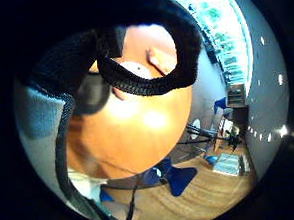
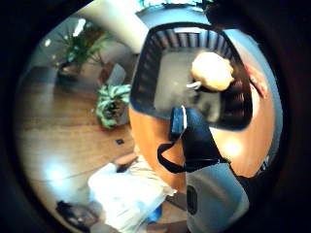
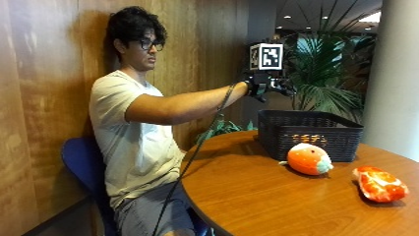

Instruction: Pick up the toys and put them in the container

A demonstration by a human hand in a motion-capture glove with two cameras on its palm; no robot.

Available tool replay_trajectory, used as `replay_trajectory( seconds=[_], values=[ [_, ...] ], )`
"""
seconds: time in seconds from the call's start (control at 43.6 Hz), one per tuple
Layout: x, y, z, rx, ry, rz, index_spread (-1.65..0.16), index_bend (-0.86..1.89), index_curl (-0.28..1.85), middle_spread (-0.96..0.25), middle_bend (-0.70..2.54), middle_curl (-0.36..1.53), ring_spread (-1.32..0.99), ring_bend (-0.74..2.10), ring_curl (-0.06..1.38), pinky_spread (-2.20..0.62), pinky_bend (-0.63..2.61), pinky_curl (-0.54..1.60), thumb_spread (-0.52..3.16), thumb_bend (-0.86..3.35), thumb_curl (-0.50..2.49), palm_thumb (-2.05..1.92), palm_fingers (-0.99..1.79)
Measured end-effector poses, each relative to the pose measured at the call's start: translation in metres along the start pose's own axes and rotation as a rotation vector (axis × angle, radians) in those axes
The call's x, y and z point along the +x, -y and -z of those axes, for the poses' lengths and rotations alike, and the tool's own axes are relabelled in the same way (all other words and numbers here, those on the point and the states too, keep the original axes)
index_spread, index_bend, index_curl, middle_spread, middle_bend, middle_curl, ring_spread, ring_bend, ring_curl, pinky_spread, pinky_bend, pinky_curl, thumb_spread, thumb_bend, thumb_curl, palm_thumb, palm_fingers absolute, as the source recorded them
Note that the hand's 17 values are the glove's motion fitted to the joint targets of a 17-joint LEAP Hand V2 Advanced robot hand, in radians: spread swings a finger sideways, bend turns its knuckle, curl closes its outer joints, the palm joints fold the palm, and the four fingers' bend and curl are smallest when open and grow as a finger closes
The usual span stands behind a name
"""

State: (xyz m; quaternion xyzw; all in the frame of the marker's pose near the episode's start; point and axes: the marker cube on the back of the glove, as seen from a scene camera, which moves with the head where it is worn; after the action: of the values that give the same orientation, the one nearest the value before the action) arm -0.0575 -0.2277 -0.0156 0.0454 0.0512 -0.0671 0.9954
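Black glove above the basket, two toys left on the table.

My right hand (image 3: 267, 84) hangs over the dark woven basket (image 3: 308, 133), one yellowish toy (image 2: 212, 71) inside; I cannot tell its grip. Down to its right lie the orange plush (image 3: 308, 159), nearer, then the red one (image 3: 379, 184).

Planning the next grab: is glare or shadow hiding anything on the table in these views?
Little finger side palm view: two glare spots on the table, and the black strap blocks part. Thumb side palm view: a glare patch beside the basket; the toy inside shows bright. Outside view: orange toy and red toy evenly lit, with soft shadows beneath.
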Motion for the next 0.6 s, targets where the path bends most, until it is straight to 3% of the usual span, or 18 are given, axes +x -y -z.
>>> replay_trajectory(
  seconds=[0.344,0.596],
  values=[
    [0.052,-0.103,-0.021,0.036,0.086,-0.084,-0.31,0.20,0.46,-0.03,0.18,0.45,-0.02,0.34,0.53,0.04,1.07,0.32,1.41,-0.01,0.45,0.23,-0.01],
    [0.071,-0.146,-0.040,0.057,0.096,-0.120,-0.31,0.20,0.47,-0.02,0.18,0.43,-0.01,0.32,0.52,0.04,1.05,0.32,1.43,-0.01,0.42,0.23,0.00]
  ],
)
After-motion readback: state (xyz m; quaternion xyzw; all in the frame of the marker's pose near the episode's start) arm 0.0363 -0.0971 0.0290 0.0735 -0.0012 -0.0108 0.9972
